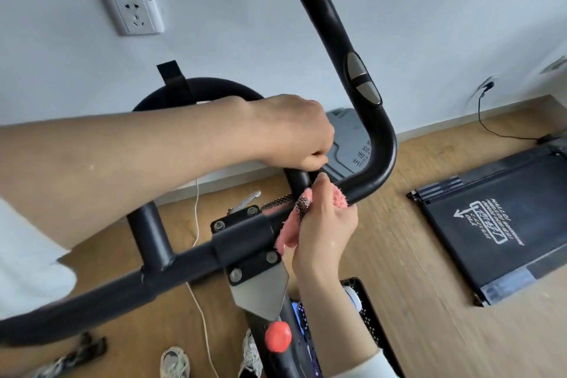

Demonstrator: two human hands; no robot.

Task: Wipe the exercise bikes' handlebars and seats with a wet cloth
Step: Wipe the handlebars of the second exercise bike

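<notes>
Handlebar [92, 299] tubing ran nearest, bolted at its centre clamp [245, 242]. Just right of the clamp, the right hand [325, 224] gripped the pink cloth [287, 235], bunched against the bar. Beyond the clamp, the left hand [291, 129] showed curled fingers; their hold could not be determined. Risk judged: cloth snagging on clamp bolts [235, 274], leaving the bend [382, 159] unwiped.
</notes>
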